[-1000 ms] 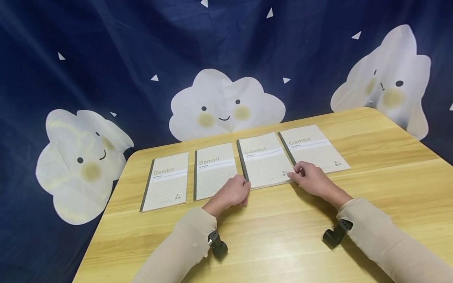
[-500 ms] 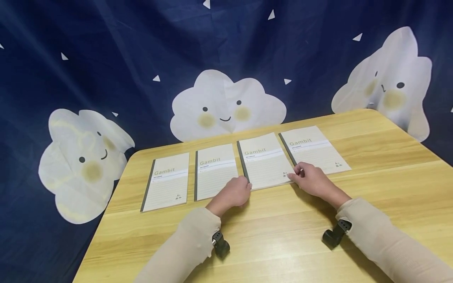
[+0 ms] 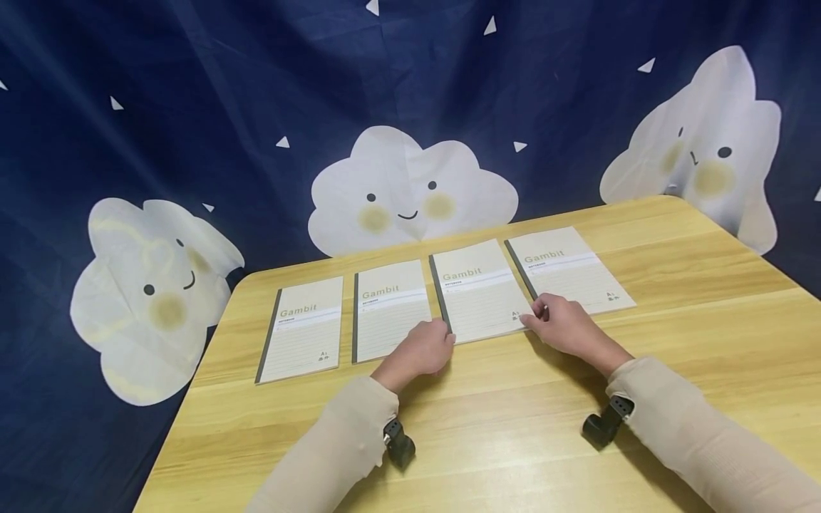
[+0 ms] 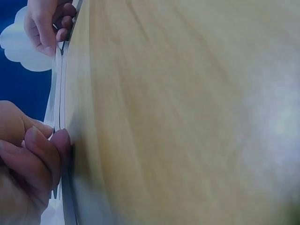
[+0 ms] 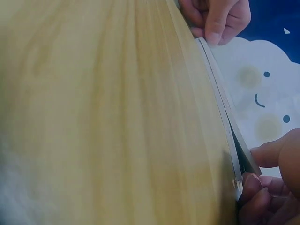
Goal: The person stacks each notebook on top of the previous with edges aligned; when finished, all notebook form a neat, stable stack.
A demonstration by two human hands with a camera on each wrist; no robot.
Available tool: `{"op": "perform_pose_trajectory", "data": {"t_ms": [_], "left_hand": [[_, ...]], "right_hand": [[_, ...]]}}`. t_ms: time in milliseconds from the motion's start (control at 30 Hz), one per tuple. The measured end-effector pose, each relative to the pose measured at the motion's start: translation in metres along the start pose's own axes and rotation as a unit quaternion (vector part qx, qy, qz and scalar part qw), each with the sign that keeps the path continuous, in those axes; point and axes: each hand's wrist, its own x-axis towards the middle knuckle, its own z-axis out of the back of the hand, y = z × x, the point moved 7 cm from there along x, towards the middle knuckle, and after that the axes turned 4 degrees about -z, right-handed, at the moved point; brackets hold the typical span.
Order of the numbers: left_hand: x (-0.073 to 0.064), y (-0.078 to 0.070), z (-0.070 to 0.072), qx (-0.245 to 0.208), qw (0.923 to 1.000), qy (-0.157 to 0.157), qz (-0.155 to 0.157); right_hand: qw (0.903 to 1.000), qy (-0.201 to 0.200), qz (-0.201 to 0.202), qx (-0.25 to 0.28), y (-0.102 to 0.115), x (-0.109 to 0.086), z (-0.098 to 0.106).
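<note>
Four-cornered and cream, a notebook (image 3: pixel 477 288) with a dark spine and "Gambit" on its cover lies third from the left in a row. My left hand (image 3: pixel 420 353) pinches its near left corner, thumb above and fingers curled at the edge. At the near right corner, my right hand (image 3: pixel 564 324) grips it between thumb and curled fingers. In the right wrist view two thin layers show along the notebook's edge (image 5: pixel 225 103), with a dark gap between them widening toward my right fingers (image 5: pixel 255 199). Whether these are two stacked notebooks, I cannot tell.
Matching notebooks lie flat on either side: one at the far left (image 3: pixel 304 335), one left of centre (image 3: pixel 388 310), one at the right (image 3: pixel 574 267). All rest on a wooden table (image 3: pixel 500 427). Behind it hangs a dark blue curtain (image 3: pixel 224 92) with clouds.
My left wrist has shifted slightly to the right, and its fingers are tucked closer at the corner. The right hand and the notebooks stay practically in place.
</note>
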Motion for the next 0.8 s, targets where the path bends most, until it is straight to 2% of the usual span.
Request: {"op": "perform_pose_trajectory", "data": {"t_ms": [367,533,633,700,800], "left_hand": [[-0.002,0.001,0.000,-0.010,0.9999,-0.002,0.003],[-0.002,0.003,-0.001,-0.034,0.9993,-0.005,0.011],[-0.002,0.001,0.001,-0.051,0.9984,-0.025,-0.001],[-0.002,-0.003,0.005,-0.069,0.9964,-0.047,-0.014],[-0.002,-0.011,0.009,-0.151,0.9860,-0.064,-0.031]], "right_hand": [[0.9996,0.001,0.001,-0.028,0.002,0.000,0.000],[0.9992,0.031,-0.024,-0.004,-0.001,-0.001,0.001],[0.9987,0.036,-0.034,0.011,-0.004,-0.001,0.007],[0.9990,0.026,-0.033,0.012,-0.005,0.000,0.015],[0.9995,0.009,-0.031,0.006,-0.006,0.003,0.026]]}}
